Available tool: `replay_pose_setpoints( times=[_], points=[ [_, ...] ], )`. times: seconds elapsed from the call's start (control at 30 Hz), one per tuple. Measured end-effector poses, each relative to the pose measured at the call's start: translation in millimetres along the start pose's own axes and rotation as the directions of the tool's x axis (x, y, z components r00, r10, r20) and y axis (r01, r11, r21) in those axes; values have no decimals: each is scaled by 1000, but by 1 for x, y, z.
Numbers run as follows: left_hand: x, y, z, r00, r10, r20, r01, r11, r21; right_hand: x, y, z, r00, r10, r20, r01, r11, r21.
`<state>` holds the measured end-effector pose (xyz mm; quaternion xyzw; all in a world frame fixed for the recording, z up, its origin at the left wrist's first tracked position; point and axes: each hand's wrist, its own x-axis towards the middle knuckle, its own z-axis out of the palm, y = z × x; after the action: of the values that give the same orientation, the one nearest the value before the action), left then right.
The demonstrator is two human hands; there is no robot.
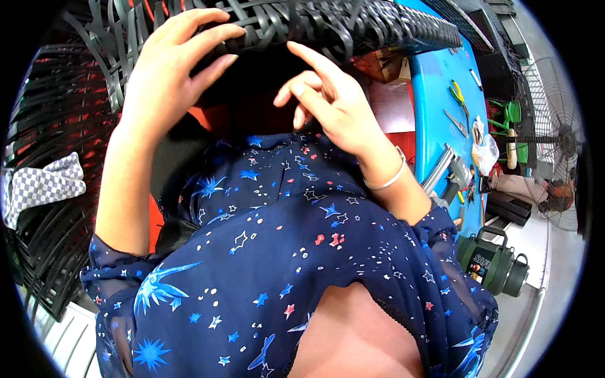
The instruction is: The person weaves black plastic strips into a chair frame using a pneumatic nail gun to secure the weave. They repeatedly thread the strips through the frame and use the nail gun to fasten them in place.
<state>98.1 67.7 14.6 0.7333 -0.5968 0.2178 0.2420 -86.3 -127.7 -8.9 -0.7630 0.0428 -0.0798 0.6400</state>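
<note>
A piece of black strip weaving [378,28] spans the top of the view, with loose strips standing out at its left end. My left hand [167,72] lies against its near side; the bent fingers touch the strips, and the thumb stays apart below them. My right hand [331,101] is just under the weave's lower edge. Its index finger reaches up to that edge, while the other fingers curl loosely with nothing visible between them. Dark shadow hides the underside of the weave.
Pliers with yellow-green handles [457,94] and several other tools lie on a blue table [435,82] at right. Beyond are a floor fan [564,142] and a dark green canister-like machine [495,261]. A checkered cloth [47,183] hangs on black woven furniture [53,120] at left.
</note>
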Motion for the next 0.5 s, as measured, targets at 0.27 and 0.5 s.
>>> replay_pose_setpoints(
  times=[0.27,0.5],
  points=[
    [24,-39,7,999,-34,38,39,991,-128,42,3,-8,992,-126,13,127,989,-81],
    [25,-42,6,998,-55,35,60,984,-165,61,0,-1,994,-97,42,88,982,167]
  ],
)
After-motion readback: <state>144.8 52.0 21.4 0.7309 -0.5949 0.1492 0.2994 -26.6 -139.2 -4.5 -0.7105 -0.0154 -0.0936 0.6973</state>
